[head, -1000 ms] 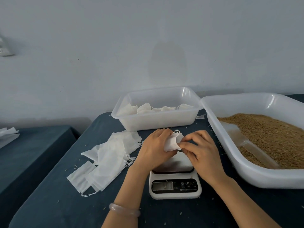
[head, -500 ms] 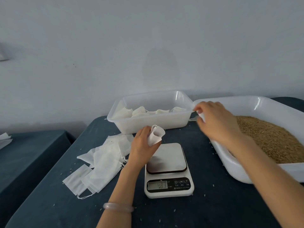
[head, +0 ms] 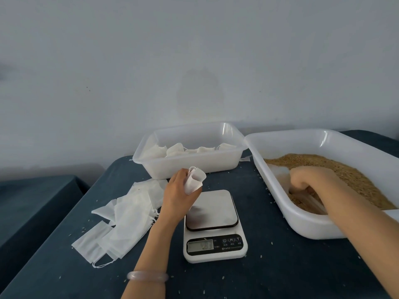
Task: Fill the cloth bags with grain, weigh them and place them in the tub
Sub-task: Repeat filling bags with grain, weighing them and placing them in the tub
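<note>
The left hand was at the middle of the frame, just above the far left corner of the scale, its fingers pinched on a small white bag that it held upright with the mouth gaping open. A pale bangle sat on that wrist, low in the frame. At the right the right hand was down inside the big white tray, in the brown grain, fingers curled round a clear scoop that lay half sunk at the near edge of the heap. The tub stood behind the scale, against the wall and touching the tray's corner, with several white bags already lying in it. A loose pile of flat empty bags was spread at the left of the scale on the dark blue table, which was dotted with stray grains. The scale's plate was bare; I could not read its display
</note>
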`<act>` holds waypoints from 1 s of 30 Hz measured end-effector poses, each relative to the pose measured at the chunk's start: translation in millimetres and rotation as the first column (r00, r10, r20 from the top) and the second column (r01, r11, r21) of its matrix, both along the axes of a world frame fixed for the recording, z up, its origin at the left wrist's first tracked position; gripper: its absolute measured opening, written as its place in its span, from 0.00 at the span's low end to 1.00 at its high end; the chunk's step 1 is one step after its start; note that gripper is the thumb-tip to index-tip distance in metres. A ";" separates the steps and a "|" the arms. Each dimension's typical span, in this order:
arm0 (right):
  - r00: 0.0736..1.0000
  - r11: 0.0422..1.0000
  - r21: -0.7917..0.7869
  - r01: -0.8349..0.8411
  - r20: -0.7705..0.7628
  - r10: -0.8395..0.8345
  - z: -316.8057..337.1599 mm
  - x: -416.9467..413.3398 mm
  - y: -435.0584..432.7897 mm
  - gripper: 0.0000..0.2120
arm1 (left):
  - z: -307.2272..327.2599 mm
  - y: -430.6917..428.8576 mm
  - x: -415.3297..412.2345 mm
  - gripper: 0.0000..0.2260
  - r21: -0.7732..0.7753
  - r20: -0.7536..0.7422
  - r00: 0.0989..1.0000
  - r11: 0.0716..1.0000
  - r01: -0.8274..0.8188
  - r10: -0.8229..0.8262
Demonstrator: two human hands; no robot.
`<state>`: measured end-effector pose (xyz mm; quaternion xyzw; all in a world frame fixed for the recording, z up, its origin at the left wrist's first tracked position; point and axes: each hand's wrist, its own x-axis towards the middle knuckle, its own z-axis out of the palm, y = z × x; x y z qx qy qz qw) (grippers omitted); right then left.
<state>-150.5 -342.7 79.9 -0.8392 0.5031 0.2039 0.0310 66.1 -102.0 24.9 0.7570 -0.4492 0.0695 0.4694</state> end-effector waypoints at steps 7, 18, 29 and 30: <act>0.991 0.994 0.073 0.077 0.106 -0.085 22.7 -0.9 -1.5 0.19 | 0.5 0.4 -1.0 0.09 0.012 -0.001 1.000 1.000 0.017 -0.017; 0.896 0.949 -0.074 0.305 0.360 -0.260 11.8 -1.1 -34.3 0.21 | -2.4 0.8 1.5 0.11 0.009 -0.033 0.998 0.998 0.058 -0.057; 0.929 0.949 -0.039 0.312 0.222 -0.296 -3.6 -22.6 -33.6 0.26 | -3.2 0.7 2.5 0.16 0.041 0.018 0.997 0.997 0.068 -0.069; 0.949 0.970 -0.005 0.245 0.206 -0.239 0.3 -19.2 -24.9 0.26 | -3.3 0.6 2.6 0.16 0.042 0.024 0.997 0.997 0.070 -0.071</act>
